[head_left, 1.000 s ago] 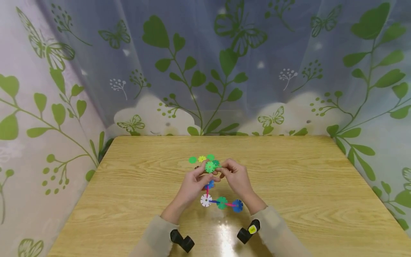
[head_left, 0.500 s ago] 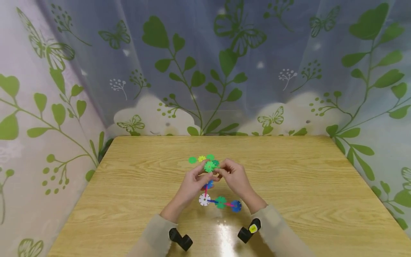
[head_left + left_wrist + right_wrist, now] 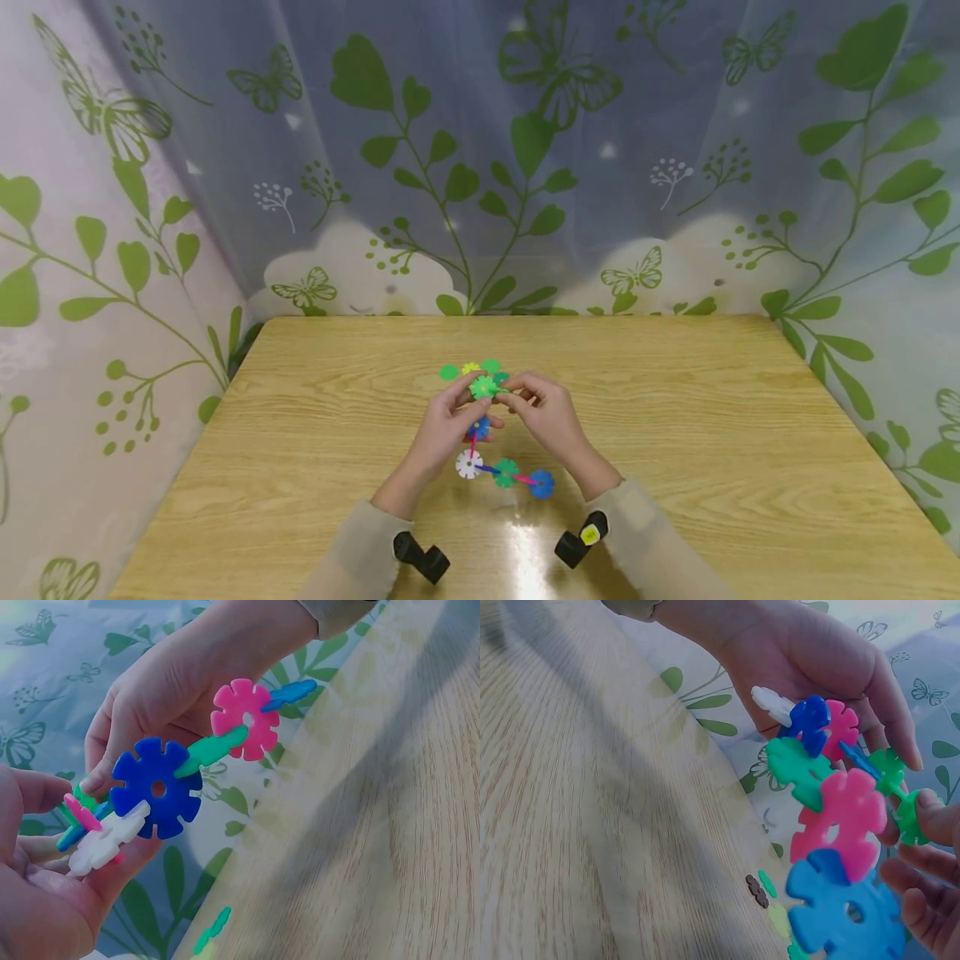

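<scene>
Right hand [image 3: 546,408] pinches a green disc [image 3: 907,815] at three o'clock of the flower disc [image 3: 483,387] the left hand [image 3: 444,421] holds; aligning squarely before pressing should help.

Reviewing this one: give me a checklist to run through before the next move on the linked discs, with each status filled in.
1. Left hand gripping the linked chain: ok.
2. Right hand pinching the outer green disc: ok.
3. Outer green disc fully seated in its neighbor's slot: cannot tell; fingers crowd the joint.
4. White disc, lower green disc and blue disc connected below the hands: ok.
5. More discs on the table, beyond the hands: ok.
</scene>
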{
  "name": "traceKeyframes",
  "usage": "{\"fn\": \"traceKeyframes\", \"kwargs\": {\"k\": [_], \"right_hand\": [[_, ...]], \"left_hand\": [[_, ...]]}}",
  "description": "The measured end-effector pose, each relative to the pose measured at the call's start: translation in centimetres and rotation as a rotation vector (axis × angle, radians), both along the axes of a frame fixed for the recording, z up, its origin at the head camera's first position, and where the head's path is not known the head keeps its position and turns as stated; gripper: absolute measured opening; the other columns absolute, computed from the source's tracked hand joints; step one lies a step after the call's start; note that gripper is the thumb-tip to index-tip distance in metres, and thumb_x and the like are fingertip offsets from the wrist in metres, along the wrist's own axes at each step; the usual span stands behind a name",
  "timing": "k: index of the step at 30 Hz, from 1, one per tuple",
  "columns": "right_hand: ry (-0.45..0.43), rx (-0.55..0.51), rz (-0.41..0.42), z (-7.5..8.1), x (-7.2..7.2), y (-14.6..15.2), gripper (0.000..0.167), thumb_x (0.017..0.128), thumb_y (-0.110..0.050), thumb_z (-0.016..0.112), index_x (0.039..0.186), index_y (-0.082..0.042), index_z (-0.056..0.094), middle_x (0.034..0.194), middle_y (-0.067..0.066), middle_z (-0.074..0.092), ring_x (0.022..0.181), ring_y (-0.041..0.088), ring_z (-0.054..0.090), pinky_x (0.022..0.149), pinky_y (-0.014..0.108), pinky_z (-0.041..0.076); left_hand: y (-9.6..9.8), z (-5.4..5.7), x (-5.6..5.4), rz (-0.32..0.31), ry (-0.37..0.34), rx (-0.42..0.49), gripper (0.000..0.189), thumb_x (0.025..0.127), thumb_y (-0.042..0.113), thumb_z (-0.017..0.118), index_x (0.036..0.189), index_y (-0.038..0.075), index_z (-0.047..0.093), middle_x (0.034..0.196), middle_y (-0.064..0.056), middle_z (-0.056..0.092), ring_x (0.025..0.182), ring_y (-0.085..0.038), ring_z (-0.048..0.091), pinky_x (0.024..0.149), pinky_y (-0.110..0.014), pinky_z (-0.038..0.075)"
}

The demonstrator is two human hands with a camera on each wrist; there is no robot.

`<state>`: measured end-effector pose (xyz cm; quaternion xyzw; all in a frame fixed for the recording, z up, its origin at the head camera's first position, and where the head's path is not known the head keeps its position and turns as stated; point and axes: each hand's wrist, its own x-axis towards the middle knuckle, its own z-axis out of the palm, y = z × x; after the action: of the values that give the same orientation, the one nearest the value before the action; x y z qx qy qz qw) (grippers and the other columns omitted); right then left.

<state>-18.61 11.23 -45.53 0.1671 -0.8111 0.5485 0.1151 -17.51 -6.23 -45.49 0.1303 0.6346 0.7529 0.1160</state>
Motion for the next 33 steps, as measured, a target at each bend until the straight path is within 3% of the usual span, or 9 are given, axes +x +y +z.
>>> {"fn": "traceKeyframes", "kwargs": {"k": [5, 12, 15, 22, 28, 33], "right_hand": [[0.048, 0.003, 0.009, -0.1, 0.0, -0.1, 0.004, 0.085, -0.018, 0.07, 0.086, -0.014, 0.071, 0.092, -0.003, 0.065, 0.068, 0.013, 0.055, 0.057, 0.025, 0.052], [0.086, 0.004, 0.03, -0.1, 0.0, -0.4, 0.004, 0.083, -0.011, 0.071, 0.086, -0.01, 0.071, 0.095, 0.001, 0.065, 0.068, 0.011, 0.057, 0.056, 0.025, 0.054], [0.075, -0.002, 0.051, -0.1, 0.1, -0.5, 0.005, 0.083, -0.013, 0.071, 0.087, -0.01, 0.071, 0.095, 0.001, 0.065, 0.067, 0.013, 0.058, 0.055, 0.025, 0.054], [0.007, 0.044, 0.076, -0.4, -0.1, 0.0, 0.01, 0.084, -0.011, 0.07, 0.094, -0.013, 0.071, 0.095, 0.0, 0.063, 0.066, 0.015, 0.057, 0.049, 0.025, 0.051], [-0.06, 0.101, 0.018, -1.0, -0.7, 0.8, 0.012, 0.085, -0.012, 0.069, 0.097, -0.011, 0.069, 0.097, 0.001, 0.064, 0.067, 0.015, 0.056, 0.046, 0.025, 0.049], [-0.12, 0.189, -0.018, -1.7, -2.2, 1.0, 0.014, 0.087, -0.013, 0.068, 0.1, -0.01, 0.068, 0.096, 0.003, 0.065, 0.071, 0.016, 0.055, 0.05, 0.026, 0.05]], "left_hand": [[0.0, 0.0, -0.1, 0.004, -0.014, -0.002, 0.044, 0.096, 0.017, 0.054, 0.137, 0.012, 0.041, 0.121, -0.017, 0.056, 0.083, -0.024, 0.066, 0.076, -0.052, 0.055], [0.1, 1.3, 0.4, 0.02, -0.023, -0.021, 0.041, 0.097, 0.011, 0.051, 0.135, 0.004, 0.042, 0.114, -0.019, 0.059, 0.085, -0.035, 0.064, 0.069, -0.041, 0.059], [0.2, 2.0, 0.8, 0.037, -0.01, -0.021, 0.038, 0.096, 0.009, 0.051, 0.132, 0.001, 0.044, 0.109, -0.02, 0.061, 0.083, -0.036, 0.064, 0.066, -0.038, 0.06], [-0.1, 2.2, 1.0, 0.071, -0.013, -0.01, 0.035, 0.095, 0.009, 0.054, 0.128, 0.0, 0.048, 0.104, -0.026, 0.06, 0.081, -0.044, 0.062, 0.072, -0.055, 0.054], [-0.8, 2.1, 1.0, 0.115, -0.026, -0.002, 0.037, 0.095, 0.011, 0.054, 0.13, 0.001, 0.046, 0.113, -0.027, 0.057, 0.079, -0.033, 0.065, 0.071, -0.05, 0.057], [-1.1, 1.9, 1.0, 0.148, -0.04, 0.031, 0.035, 0.095, 0.01, 0.055, 0.127, 0.0, 0.047, 0.108, -0.02, 0.061, 0.077, -0.031, 0.066, 0.069, -0.049, 0.057]]}}
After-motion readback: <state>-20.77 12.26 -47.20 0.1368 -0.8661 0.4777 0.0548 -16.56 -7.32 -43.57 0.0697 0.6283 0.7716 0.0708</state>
